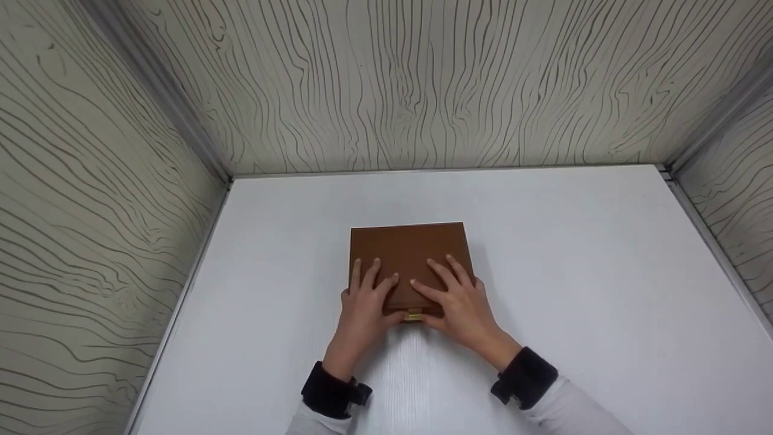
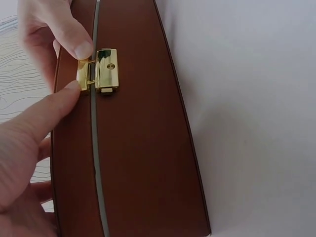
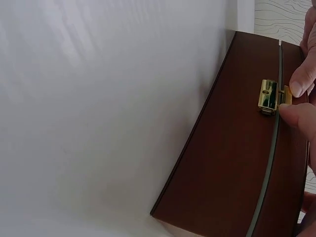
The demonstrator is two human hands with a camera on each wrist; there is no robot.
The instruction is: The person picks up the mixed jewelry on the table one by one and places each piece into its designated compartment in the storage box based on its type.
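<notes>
A brown box (image 1: 408,254) with a smooth flat lid lies on the white table. Its front carries a small gold latch (image 2: 107,69), set across a grey seam that separates the lid from the body. Spread over the left part of the lid is my left hand (image 1: 362,311), its thumb (image 2: 66,96) pressing at the latch's upper plate. My right hand (image 1: 464,308) mirrors it on the right, fingers splayed on top and thumb (image 3: 295,112) against the same plate. Both thumb tips sit close together on the gold metal.
The white tabletop (image 1: 580,266) spreads around the box on every side. Wood-grain patterned panels (image 1: 386,84) rise at the back and along both sides. Black bands (image 1: 526,377) with small cameras circle both wrists.
</notes>
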